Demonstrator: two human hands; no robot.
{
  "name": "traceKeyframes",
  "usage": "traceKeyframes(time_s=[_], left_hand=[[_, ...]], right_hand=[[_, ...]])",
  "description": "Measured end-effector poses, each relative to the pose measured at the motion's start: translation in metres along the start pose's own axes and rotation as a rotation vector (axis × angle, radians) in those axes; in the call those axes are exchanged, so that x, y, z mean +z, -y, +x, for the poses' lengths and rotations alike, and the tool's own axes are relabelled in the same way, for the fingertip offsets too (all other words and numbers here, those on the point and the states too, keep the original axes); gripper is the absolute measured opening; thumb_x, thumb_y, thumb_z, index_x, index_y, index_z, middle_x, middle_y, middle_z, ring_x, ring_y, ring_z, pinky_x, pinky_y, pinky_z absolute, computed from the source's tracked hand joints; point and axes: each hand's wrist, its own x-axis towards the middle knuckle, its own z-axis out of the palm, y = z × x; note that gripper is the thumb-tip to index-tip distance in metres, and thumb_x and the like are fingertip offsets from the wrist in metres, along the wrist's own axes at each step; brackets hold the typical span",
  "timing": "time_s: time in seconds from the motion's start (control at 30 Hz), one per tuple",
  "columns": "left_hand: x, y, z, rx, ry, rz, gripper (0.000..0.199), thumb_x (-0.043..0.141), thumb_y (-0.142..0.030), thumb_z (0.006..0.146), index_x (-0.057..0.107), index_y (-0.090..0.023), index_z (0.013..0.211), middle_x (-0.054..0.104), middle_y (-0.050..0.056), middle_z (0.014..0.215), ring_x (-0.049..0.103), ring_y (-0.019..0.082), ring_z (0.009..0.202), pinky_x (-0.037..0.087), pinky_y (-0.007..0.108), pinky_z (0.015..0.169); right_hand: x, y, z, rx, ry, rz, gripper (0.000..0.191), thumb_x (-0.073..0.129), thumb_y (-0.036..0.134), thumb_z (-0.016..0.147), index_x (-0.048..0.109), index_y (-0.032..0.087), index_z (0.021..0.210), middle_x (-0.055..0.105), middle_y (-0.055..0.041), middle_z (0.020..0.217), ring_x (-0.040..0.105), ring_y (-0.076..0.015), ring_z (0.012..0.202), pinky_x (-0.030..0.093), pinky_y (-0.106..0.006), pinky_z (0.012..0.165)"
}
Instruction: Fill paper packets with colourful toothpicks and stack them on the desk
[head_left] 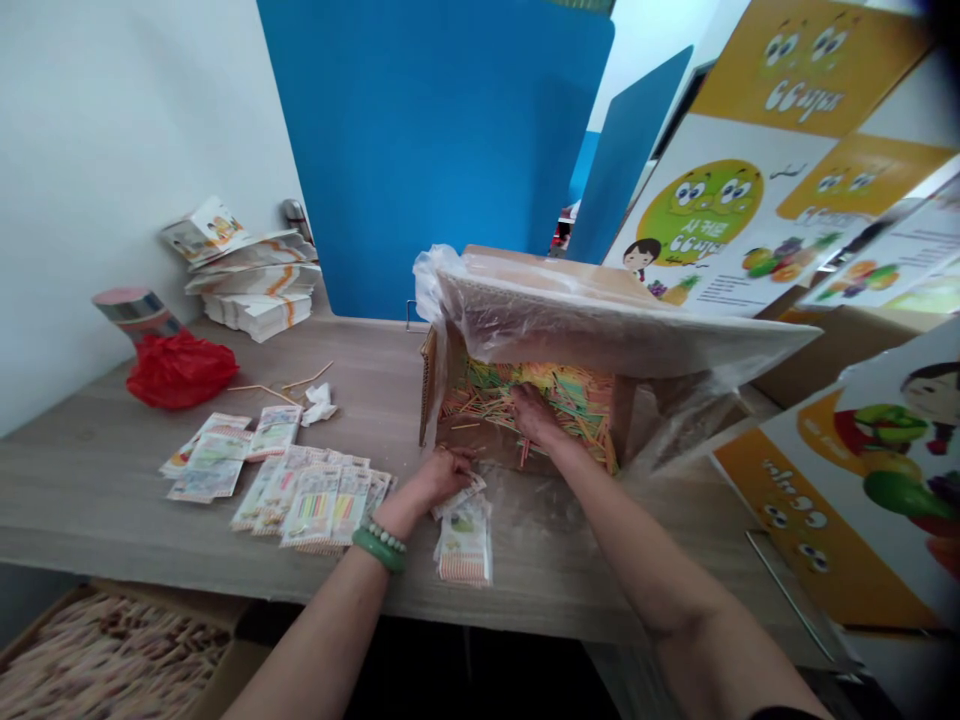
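Observation:
My right hand (534,415) reaches into an open cardboard box (427,385) lined with clear plastic. Its fingers are curled down onto thin coloured sticks (581,395), which lie loose in orange, yellow and green; the fingertips are partly hidden. Just outside the box's front left corner, my left hand (448,474) is closed on the top end of a small printed packet (460,497). Beneath that packet lies a small stack of similar packets (463,545). Left of my wrist, several filled packets (311,505) overlap in a spread pile, with coloured sticks showing through some windows.
A red plastic bag (180,370) and stacked folded cartons (255,290) sit at the back left. Near them lie crumpled tissue (320,403) and thin brown sticks (262,389). A blue panel (450,150) rises behind. Large printed cartons (847,480) flank the right side. An open box (112,650) stands below the table's left edge.

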Motion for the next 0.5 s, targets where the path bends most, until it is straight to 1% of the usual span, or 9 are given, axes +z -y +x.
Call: traceKeyframes(time_s=[0.07, 0.13, 0.17, 0.2, 0.27, 0.33, 0.43, 0.5], left_hand=[[0.0, 0.002, 0.0, -0.004, -0.004, 0.008, 0.016, 0.068, -0.004, 0.076, 0.074, -0.018, 0.071, 0.074, 0.01, 0.113, 0.06, 0.022, 0.124, 0.047, 0.034, 0.103], [0.001, 0.003, 0.0, -0.004, -0.005, 0.016, 0.016, 0.068, -0.006, 0.076, 0.075, -0.02, 0.073, 0.073, 0.008, 0.116, 0.061, 0.022, 0.123, 0.048, 0.034, 0.102], [0.001, 0.003, 0.001, -0.002, -0.006, 0.02, 0.016, 0.068, -0.007, 0.076, 0.075, -0.021, 0.073, 0.073, 0.007, 0.118, 0.061, 0.021, 0.123, 0.048, 0.034, 0.102], [0.001, 0.003, 0.001, -0.001, -0.007, 0.025, 0.016, 0.068, -0.007, 0.076, 0.075, -0.02, 0.073, 0.072, 0.008, 0.121, 0.061, 0.021, 0.123, 0.047, 0.034, 0.103], [0.0, 0.002, 0.0, -0.007, -0.007, 0.03, 0.014, 0.068, -0.009, 0.077, 0.076, -0.019, 0.076, 0.07, 0.01, 0.125, 0.06, 0.022, 0.123, 0.045, 0.036, 0.105], [-0.001, -0.001, -0.003, -0.011, -0.001, 0.025, 0.012, 0.068, -0.011, 0.078, 0.076, -0.019, 0.077, 0.07, 0.01, 0.124, 0.059, 0.022, 0.125, 0.043, 0.038, 0.108], [-0.006, -0.007, -0.009, -0.004, 0.001, -0.009, 0.011, 0.068, -0.015, 0.079, 0.073, -0.019, 0.07, 0.071, 0.008, 0.122, 0.059, 0.024, 0.124, 0.042, 0.038, 0.109], [-0.01, -0.012, -0.014, -0.026, -0.027, -0.05, 0.014, 0.066, -0.015, 0.08, 0.07, -0.017, 0.066, 0.071, 0.01, 0.121, 0.06, 0.025, 0.121, 0.044, 0.036, 0.106]], right_hand=[[-0.002, -0.003, 0.0, 0.087, -0.089, 0.106, 0.029, 0.042, 0.025, 0.088, 0.058, 0.015, 0.11, 0.062, -0.0173, 0.117, 0.057, -0.0264, 0.11, 0.044, -0.041, 0.096], [-0.002, -0.002, -0.001, 0.174, -0.165, 0.312, 0.033, 0.04, 0.031, 0.09, 0.053, 0.018, 0.116, 0.063, -0.0145, 0.115, 0.059, -0.0246, 0.108, 0.045, -0.039, 0.096], [-0.002, 0.001, -0.002, 0.192, -0.18, 0.433, 0.033, 0.041, 0.034, 0.09, 0.052, 0.019, 0.117, 0.064, -0.0128, 0.113, 0.06, -0.0237, 0.105, 0.046, -0.038, 0.095], [0.0, 0.005, -0.004, 0.186, -0.182, 0.547, 0.032, 0.042, 0.036, 0.089, 0.052, 0.02, 0.115, 0.065, -0.0114, 0.111, 0.06, -0.023, 0.103, 0.047, -0.037, 0.094], [0.007, 0.016, -0.01, 0.129, -0.176, 0.732, 0.027, 0.045, 0.037, 0.086, 0.053, 0.022, 0.107, 0.066, -0.0099, 0.11, 0.061, -0.022, 0.102, 0.047, -0.036, 0.094], [0.018, 0.028, -0.017, 0.095, -0.166, 0.871, 0.022, 0.047, 0.037, 0.085, 0.053, 0.023, 0.1, 0.067, -0.0086, 0.106, 0.061, -0.0211, 0.099, 0.048, -0.035, 0.092], [0.041, 0.039, -0.026, 0.132, -0.111, 1.001, 0.017, 0.049, 0.036, 0.081, 0.05, 0.024, 0.094, 0.066, -0.0039, 0.088, 0.06, -0.0185, 0.082, 0.049, -0.033, 0.086], [0.053, 0.04, -0.032, 0.135, -0.079, 1.036, 0.02, 0.052, 0.033, 0.077, 0.05, 0.024, 0.094, 0.064, -0.001, 0.084, 0.058, -0.017, 0.077, 0.049, -0.033, 0.086]])
